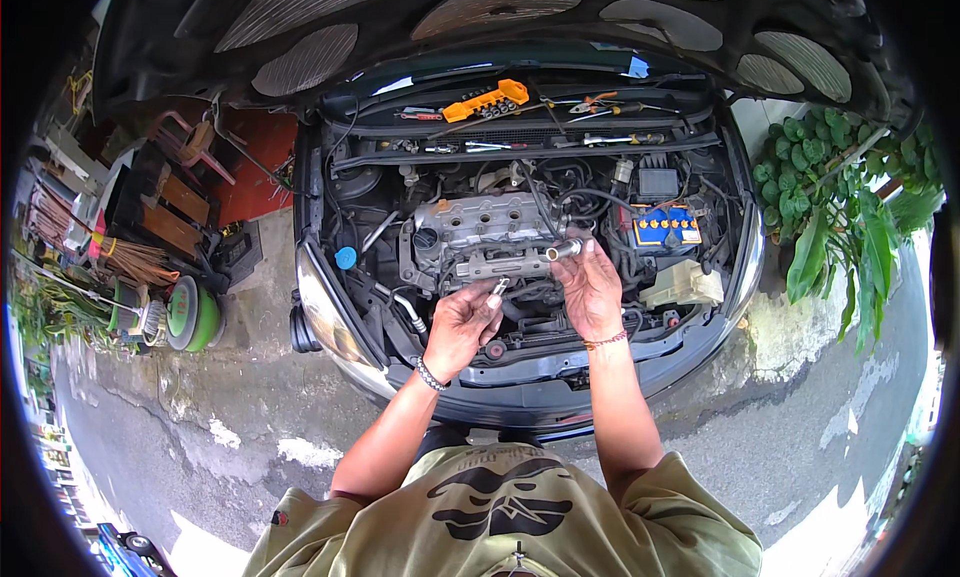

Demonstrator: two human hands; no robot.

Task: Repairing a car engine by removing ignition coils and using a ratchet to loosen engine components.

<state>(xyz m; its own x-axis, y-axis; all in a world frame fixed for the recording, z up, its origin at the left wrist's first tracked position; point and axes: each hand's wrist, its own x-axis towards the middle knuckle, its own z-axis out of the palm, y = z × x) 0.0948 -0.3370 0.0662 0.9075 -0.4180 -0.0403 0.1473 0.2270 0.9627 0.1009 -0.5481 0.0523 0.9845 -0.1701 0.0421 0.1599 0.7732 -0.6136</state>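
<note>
Your right hand (592, 292) has the metal socket (564, 249), held up over the engine bay, fingers closed round its far end, open end facing 8 to 9 o'clock. Your left hand (462, 327) is at 7 to 8 o'clock from it, thumb and fingers pinched narrow on a small metal piece (501, 286); too small to tell what it is. The two pieces are near each other, not touching

Clock from the socket: grey engine cover (485, 219) with round holes at 10, battery (665, 227) with blue label and yellow caps between 2 and 3, cream plastic box (683, 284) between 3 and 4, blue cap (346, 258) at 9

Further out: orange socket holder (487, 101) at 11, below the windscreen, pliers (600, 102) between 12 and 1, raised bonnet (497, 12) above all that. Leafy plant (840, 177) beside the car, 2 to 3
</note>
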